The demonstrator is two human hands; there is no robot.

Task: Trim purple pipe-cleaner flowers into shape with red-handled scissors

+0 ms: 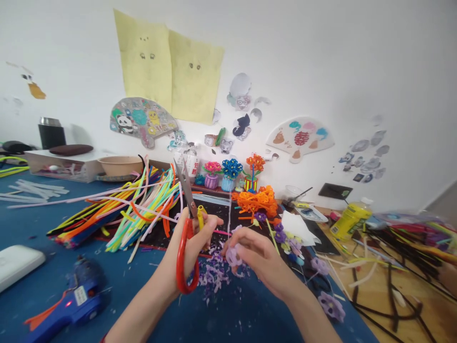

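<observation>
My left hand [193,238] is closed around red-handled scissors [186,267], their blades pointing up and away from me. A small yellow piece [200,216] shows by its thumb and fingers; I cannot tell what it is. Just to the right, my right hand [259,255] pinches a pale purple pipe-cleaner flower [233,256] between bent fingers. A thin pale purple stem [230,214] rises above it. Below both hands, purple fuzz clippings [214,276] lie scattered on the blue table mat [228,319].
A bundle of colourful pipe cleaners [143,205] lies left, with a blue glue gun [78,300] nearer me, its red light on. Orange pipe-cleaner flowers [259,201] and small potted flowers [232,174] stand behind. Rightward are finished purple flowers [331,306] and a yellow bottle [352,220].
</observation>
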